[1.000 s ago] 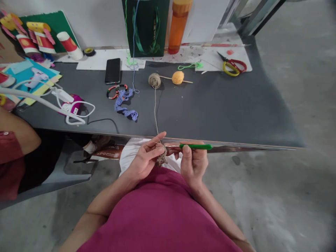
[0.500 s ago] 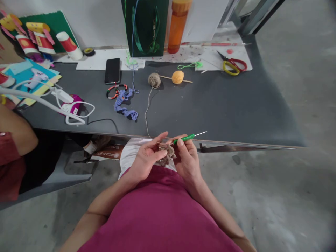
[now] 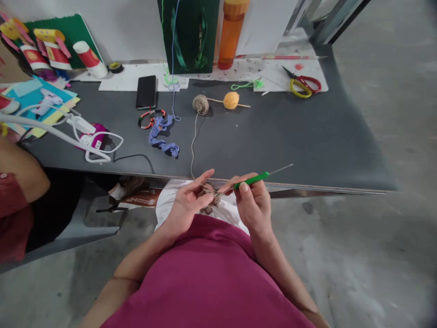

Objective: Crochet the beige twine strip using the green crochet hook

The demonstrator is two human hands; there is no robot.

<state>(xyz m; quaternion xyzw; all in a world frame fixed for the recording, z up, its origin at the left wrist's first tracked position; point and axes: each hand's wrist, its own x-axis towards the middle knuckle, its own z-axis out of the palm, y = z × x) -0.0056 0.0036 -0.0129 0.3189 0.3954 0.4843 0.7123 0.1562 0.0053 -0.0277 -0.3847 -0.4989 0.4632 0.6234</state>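
Just off the table's front edge, my left hand (image 3: 189, 200) pinches a small brown crocheted piece (image 3: 210, 199) between thumb and fingers, index finger raised with yarn running by it. My right hand (image 3: 254, 200) is closed around the green handle of a crochet hook (image 3: 256, 180). One end of the hook reaches the crochet piece, while a thin metal end points to the right. From the piece, a strand of yarn (image 3: 193, 150) runs up the table to a grey-brown yarn ball (image 3: 200, 105). Where exactly the hook tip meets the stitches is too small to tell.
On the dark table (image 3: 290, 141) lie a blue-purple crocheted strip (image 3: 164, 146), a beaded bracelet (image 3: 146, 119), a phone (image 3: 146, 92), a stick with a yellow ball (image 3: 231, 100) and scissors (image 3: 301, 85). An orange bottle (image 3: 232, 36) stands behind. A person's arm (image 3: 22, 166) is at left.
My right hand has moved right with the crochet hook, away from my left hand, opening a gap between them. The left hand has shifted slightly left with the crocheted piece.
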